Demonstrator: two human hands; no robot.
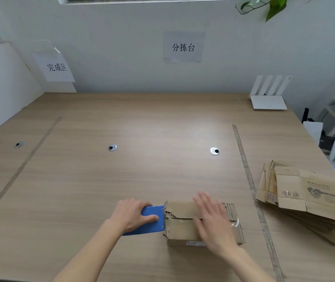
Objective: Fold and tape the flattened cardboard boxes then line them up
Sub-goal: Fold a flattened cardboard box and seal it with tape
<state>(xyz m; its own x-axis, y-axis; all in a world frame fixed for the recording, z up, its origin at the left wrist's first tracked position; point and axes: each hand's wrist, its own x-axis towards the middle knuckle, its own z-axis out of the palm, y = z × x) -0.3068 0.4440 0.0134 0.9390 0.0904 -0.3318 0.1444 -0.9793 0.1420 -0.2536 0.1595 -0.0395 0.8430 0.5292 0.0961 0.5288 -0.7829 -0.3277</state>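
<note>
Seen from above, over a wide wooden table (121,180). Near the front edge, a small folded cardboard box (180,231), its top flaps closed along a middle seam, left end ragged and torn. Left hand (131,214) curled around a blue tape dispenser (152,222), thumb on top, the toothed edge touching the box's left end. Right hand (213,218) flat on the box top, fingers straight and spread, slightly blurred. To the right, well apart from the box, a messy stack of flattened boxes (304,200), beyond a strip of tape (249,180) stuck along the table. Farther back right, a white router (269,98) against the wall. On the wall, two paper signs (183,46) with Chinese writing. Green plant leaves (274,5) hanging at top right.
</note>
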